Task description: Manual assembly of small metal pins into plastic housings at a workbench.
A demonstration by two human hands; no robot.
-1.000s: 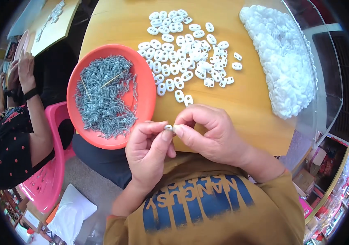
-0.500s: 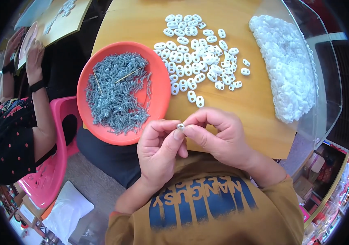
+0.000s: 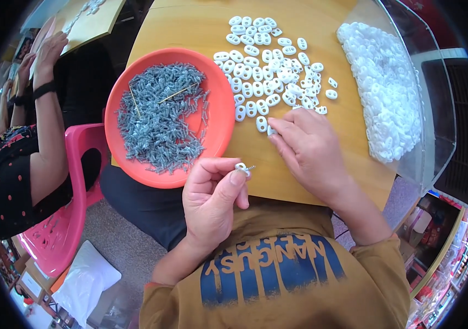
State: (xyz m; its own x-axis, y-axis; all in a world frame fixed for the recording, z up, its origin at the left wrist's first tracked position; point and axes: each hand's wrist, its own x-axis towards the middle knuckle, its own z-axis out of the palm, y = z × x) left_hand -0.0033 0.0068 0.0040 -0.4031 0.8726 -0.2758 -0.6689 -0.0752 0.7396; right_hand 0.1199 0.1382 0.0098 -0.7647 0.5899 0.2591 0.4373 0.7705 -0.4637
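**Hands parted: right hand out at the clip pile**

Left of the grip sits the orange bowl (image 3: 220, 118) of grey screws (image 3: 160, 123). At the table (image 3: 184, 27) edge, the left hand (image 3: 212, 203) pinches a white clip with a screw through it (image 3: 243, 168) between thumb and forefinger. Half a second ago both hands met on that piece; now the right hand (image 3: 308, 151) has left it, fingers closing on a loose white clip (image 3: 270, 131) at the near edge of the scattered clips (image 3: 269, 71). Farther right lies a heaped white pile (image 3: 384, 93).
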